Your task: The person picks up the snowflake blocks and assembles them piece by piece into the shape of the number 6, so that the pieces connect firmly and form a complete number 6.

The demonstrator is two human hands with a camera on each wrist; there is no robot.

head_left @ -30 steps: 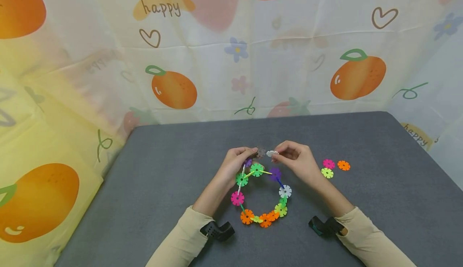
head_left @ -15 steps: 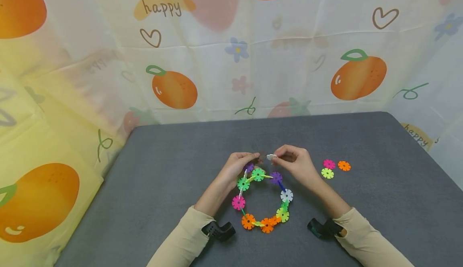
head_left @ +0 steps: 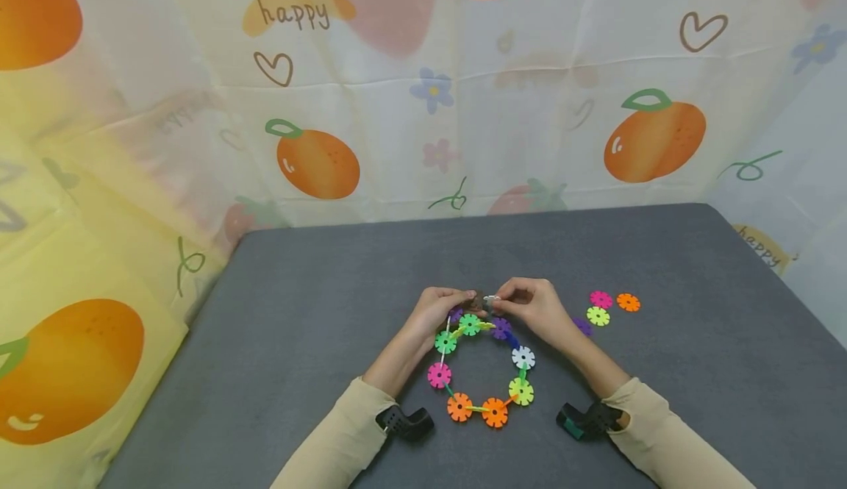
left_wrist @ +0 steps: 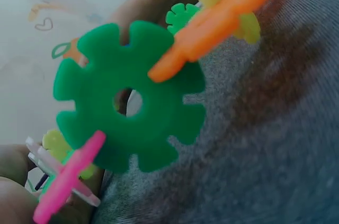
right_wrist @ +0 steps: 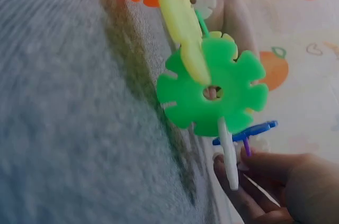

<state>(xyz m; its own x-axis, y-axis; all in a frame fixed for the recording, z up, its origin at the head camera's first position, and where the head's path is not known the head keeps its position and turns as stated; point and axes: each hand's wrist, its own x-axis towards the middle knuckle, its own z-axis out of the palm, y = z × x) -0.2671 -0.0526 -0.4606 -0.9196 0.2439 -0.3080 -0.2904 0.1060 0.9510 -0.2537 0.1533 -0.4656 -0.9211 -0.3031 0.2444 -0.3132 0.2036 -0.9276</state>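
Note:
Notched plastic snowflake discs are slotted edge to edge into a colourful ring (head_left: pixel 494 413), which hangs below both hands. My left hand (head_left: pixel 433 314) grips the far end of this ring, beside a purple disc (head_left: pixel 456 315). A dull brownish disc (head_left: pixel 475 302) shows at its thumb tip. Between thumb and fingers, my right hand (head_left: pixel 532 307) pinches a white snowflake disc (head_left: pixel 490 298), edge on and right beside the brownish one. In the left wrist view a green disc (left_wrist: pixel 90 91) covers much of the work; in the right wrist view another green disc (right_wrist: pixel 185 97) hangs before my fingers.
Loose discs lie on the grey table (head_left: pixel 317 327) to the right: a pink one (head_left: pixel 601 299), an orange one (head_left: pixel 629 302), a yellow one (head_left: pixel 598 317) and a purple one (head_left: pixel 582 326) partly behind the right forearm. A fruit-print cloth (head_left: pixel 397 143) hangs behind the table.
Both hands and the ring have come slightly toward me. My right hand has moved left, bringing the white disc up to the brownish one. A loose purple disc now shows beside the right forearm.

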